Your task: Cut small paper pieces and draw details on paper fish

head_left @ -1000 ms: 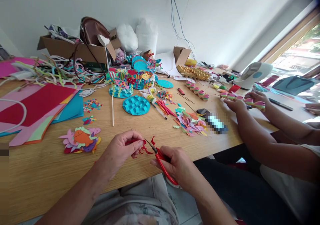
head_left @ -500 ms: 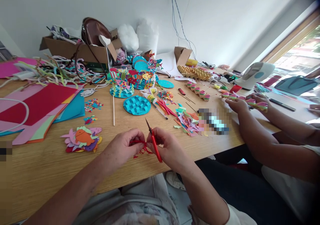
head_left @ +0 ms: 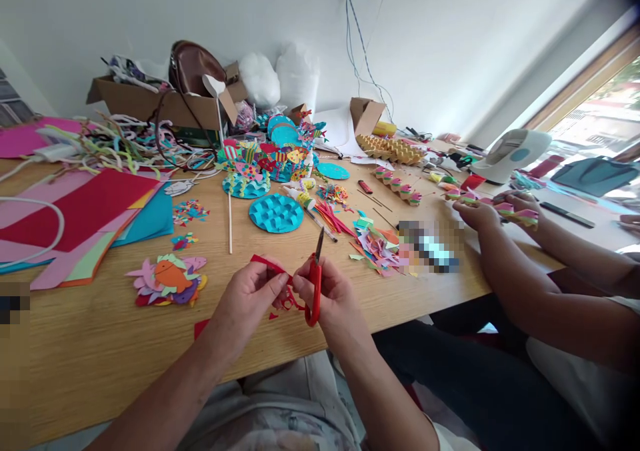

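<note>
Between thumb and fingers, my left hand point(head_left: 255, 289) pinches a strip of red paper point(head_left: 267, 263). My right hand point(head_left: 330, 291) holds red-handled scissors point(head_left: 315, 284), their blades pointing up and away from the paper. The right fingertips meet the left ones at the strip's end. Small red paper scraps point(head_left: 287, 299) lie on the table just below my fingers. Another piece of red paper point(head_left: 201, 327) shows beside my left forearm, partly covered by it. To the left is a pile of cut paper fish point(head_left: 173, 277), an orange one on top.
A blue woven paper disc point(head_left: 276, 212) lies ahead, near glue bottles and a pen. Coloured paper sheets point(head_left: 80, 217) are stacked at left. Paper scraps point(head_left: 380, 244) lie to the right. A co-worker's hands point(head_left: 483, 214) hold a pink-and-green folded paper strip at far right.
The scissors have turned more upright in my right hand. The red strip now sticks up above my left fingers, and the red paper by my left forearm has come into view.
</note>
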`<state>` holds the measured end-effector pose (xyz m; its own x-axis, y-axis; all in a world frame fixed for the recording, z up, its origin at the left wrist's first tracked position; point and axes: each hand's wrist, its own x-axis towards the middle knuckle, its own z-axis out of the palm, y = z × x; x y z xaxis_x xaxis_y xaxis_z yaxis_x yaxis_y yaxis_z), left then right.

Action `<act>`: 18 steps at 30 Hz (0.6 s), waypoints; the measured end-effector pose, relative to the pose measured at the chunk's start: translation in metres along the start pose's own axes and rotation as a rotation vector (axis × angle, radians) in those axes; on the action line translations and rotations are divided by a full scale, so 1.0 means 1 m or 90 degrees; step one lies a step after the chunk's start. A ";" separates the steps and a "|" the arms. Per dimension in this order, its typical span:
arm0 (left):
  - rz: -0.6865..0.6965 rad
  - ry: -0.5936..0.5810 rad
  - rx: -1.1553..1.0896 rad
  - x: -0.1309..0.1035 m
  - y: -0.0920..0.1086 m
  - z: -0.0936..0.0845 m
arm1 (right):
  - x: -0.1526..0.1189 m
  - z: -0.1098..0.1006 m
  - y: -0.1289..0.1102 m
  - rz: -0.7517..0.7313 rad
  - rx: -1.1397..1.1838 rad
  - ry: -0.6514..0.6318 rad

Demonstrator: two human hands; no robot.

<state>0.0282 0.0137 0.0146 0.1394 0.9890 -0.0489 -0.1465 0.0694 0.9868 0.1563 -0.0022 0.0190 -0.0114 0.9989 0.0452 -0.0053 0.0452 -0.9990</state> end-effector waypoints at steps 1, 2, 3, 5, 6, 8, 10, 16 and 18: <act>-0.012 0.009 -0.016 0.000 0.001 -0.001 | -0.002 -0.002 -0.001 0.001 -0.047 -0.019; -0.024 0.019 -0.036 -0.001 0.002 -0.002 | -0.005 -0.004 -0.002 0.002 -0.101 -0.045; -0.036 0.027 -0.057 -0.001 0.004 -0.003 | -0.008 -0.007 -0.001 0.004 -0.156 -0.070; -0.051 0.033 -0.086 -0.003 0.007 -0.005 | -0.012 -0.011 0.001 0.001 -0.244 -0.104; -0.055 0.027 -0.093 -0.003 0.008 -0.006 | -0.014 -0.012 0.002 -0.004 -0.276 -0.111; -0.059 0.008 -0.095 -0.004 0.009 -0.006 | -0.016 -0.014 0.005 -0.016 -0.323 -0.111; -0.058 -0.008 -0.088 -0.004 0.009 -0.006 | -0.017 -0.013 0.006 -0.023 -0.342 -0.113; -0.047 0.004 -0.082 -0.003 0.008 -0.006 | -0.015 -0.010 0.004 -0.032 -0.348 -0.120; -0.048 0.005 -0.083 -0.004 0.008 -0.006 | -0.015 -0.009 0.004 -0.041 -0.356 -0.120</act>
<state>0.0210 0.0111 0.0216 0.1478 0.9814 -0.1229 -0.2625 0.1588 0.9518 0.1656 -0.0167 0.0142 -0.2063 0.9770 0.0541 0.5147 0.1553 -0.8432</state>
